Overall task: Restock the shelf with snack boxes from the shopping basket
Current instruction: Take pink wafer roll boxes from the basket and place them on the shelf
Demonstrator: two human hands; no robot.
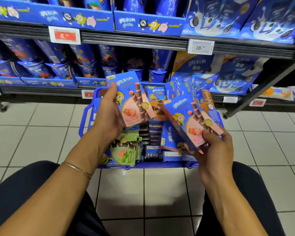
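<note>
The step in hand looks like the pick-up: two strawberry wafer-roll boxes are lifted clear above the blue shopping basket [152, 165], which sits on the tiled floor just before the shelf [134, 40].

The left hand [109, 114] grips one strawberry box [133, 97] by its left edge, thumb on the front face, holding it upright over the basket's far-left part. The right hand [215, 147] grips the second strawberry box [191, 120] at its lower end, thumb across the front, tilted over the basket's right side.

Next, I judge, each box must be carried up and forward to a matching slot. The shelf rows in view look full of blue cups and packs, so the right facing has to be found first.

Counted: two boxes in hand, one per hand. In the basket, a stack of green-fronted boxes [124, 150] fills the near-left corner, too overlapped to count. One chocolate box [157, 101] stands at the far edge, another strawberry box [170, 138] lies under the right-hand one, and more stand on edge in the middle. Three price tags on the shelf rails show clearly, one of them red [65, 35].
</note>
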